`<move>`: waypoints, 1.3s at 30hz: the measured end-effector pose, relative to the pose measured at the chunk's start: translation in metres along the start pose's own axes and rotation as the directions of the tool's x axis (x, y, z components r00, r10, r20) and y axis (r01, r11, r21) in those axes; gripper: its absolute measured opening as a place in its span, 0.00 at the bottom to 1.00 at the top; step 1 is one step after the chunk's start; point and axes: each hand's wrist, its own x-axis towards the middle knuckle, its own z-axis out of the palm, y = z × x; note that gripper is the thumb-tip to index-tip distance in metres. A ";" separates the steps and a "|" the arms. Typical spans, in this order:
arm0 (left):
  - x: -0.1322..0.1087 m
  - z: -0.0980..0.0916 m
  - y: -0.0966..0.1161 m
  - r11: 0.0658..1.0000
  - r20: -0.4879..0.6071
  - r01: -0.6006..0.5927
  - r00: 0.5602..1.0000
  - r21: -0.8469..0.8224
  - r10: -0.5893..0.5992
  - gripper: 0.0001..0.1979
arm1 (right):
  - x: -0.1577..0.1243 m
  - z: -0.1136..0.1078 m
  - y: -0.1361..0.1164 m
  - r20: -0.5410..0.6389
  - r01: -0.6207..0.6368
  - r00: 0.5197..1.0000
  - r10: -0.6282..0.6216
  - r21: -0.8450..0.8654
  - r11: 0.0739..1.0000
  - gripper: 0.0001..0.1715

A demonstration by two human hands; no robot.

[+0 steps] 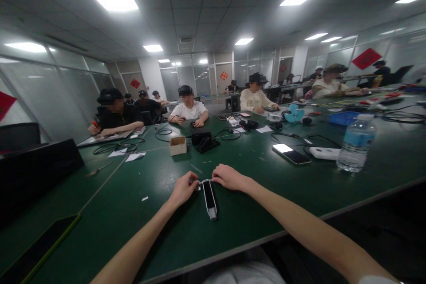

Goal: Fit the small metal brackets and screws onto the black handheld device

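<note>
A narrow black device with a white rim (pixel 209 198) lies flat on the green table (pixel 140 213), its length pointing toward me. My left hand (pixel 183 187) pinches something small and pale at the device's far left corner, fingers closed. My right hand (pixel 228 176) rests at the far right corner with fingers curled on the top end of the device. Both forearms reach in from the near edge.
A phone with a lit screen (pixel 291 153), a white power bank (pixel 324 153) and a water bottle (pixel 356 143) stand to the right. A small cardboard box (pixel 178 145), black gear and cables lie further back. Several people sit along the far side.
</note>
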 end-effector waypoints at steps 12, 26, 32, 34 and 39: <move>-0.003 0.003 0.000 0.939 -0.010 -0.173 0.983 0.299 0.184 0.08 | -0.002 -0.024 0.020 -0.142 -0.115 0.984 0.103 -0.079 0.990 0.14; -0.007 0.000 0.008 0.905 0.073 -0.137 0.990 0.402 0.117 0.06 | -0.008 -0.022 0.028 0.204 -0.277 0.942 0.267 0.019 0.961 0.11; -0.007 0.001 0.009 0.894 0.079 -0.151 0.988 0.422 0.129 0.06 | -0.003 -0.017 0.013 0.077 -0.243 0.967 0.241 0.008 0.970 0.09; -0.007 0.002 0.009 0.893 0.079 -0.154 0.988 0.423 0.133 0.06 | -0.001 -0.014 0.008 0.042 -0.223 0.974 0.223 0.017 0.975 0.09; -0.007 0.003 0.009 0.889 0.072 -0.143 0.990 0.435 0.124 0.06 | 0.002 -0.003 0.000 0.015 -0.184 0.983 0.184 0.016 0.983 0.09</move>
